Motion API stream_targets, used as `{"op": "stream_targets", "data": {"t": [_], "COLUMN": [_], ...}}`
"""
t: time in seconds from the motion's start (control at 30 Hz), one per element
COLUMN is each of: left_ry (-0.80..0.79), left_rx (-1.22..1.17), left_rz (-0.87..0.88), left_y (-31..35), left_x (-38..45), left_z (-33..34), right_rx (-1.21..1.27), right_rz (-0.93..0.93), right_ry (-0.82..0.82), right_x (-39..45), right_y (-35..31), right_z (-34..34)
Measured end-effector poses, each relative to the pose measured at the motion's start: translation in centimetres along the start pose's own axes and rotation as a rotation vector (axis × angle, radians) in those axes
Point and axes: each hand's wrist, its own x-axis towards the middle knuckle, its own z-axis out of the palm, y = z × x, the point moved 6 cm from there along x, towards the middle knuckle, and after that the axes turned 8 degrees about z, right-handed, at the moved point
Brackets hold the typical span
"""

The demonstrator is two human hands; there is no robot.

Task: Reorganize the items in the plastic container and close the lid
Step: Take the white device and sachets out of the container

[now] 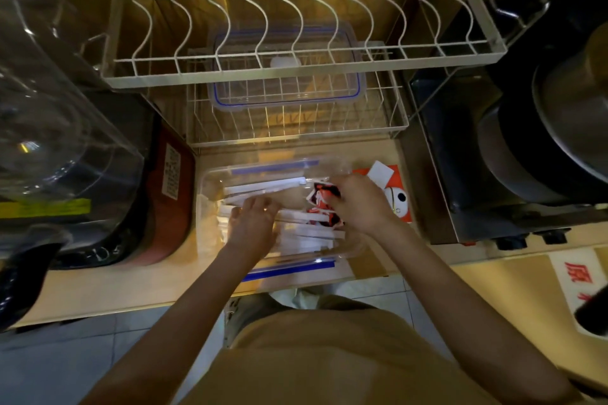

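Note:
A clear plastic container with blue clips stands open on the counter in front of me. Inside lie several long white wrapped packets and some red-and-white sachets. My left hand reaches into the container's left half, fingers resting on the white packets. My right hand is over the right half, fingers closed on the red-and-white sachets. The clear lid with a blue seal lies on the lower wire rack behind the container.
A two-tier wire dish rack stands behind the container. A red-orange printed card lies to its right. A dark pot on a metal appliance sits at right, a clear jug and red box at left.

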Motion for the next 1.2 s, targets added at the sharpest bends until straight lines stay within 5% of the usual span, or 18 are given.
{"op": "stream_targets", "data": {"t": [0.57,0.77,0.87,1.03,1.2], "left_ry": [0.005,-0.053,-0.030,0.148,-0.002], "left_rx": [-0.005,-0.051,-0.236,-0.952,-1.426], "left_rz": [0.126,0.112,0.104,-0.017,-0.140], "left_y": [7.9,8.2,7.4,5.2,4.4], "left_x": [6.0,7.6,7.8,6.6,4.4], "left_z": [-0.5,0.2,-0.3,-2.3,-2.4], "right_rx": [0.302,0.482,0.522,0.621,0.695], "right_rz": [0.184,0.226,0.218,0.182,0.118], "right_ry": [0.268,0.240,0.219,0.124,0.023], "right_x": [-2.1,-2.6,-2.6,-2.1,-1.2], "right_y": [3.4,4.8,5.0,4.6,3.5], "right_z": [-1.5,-1.6,-1.6,-1.5,-1.2]}}
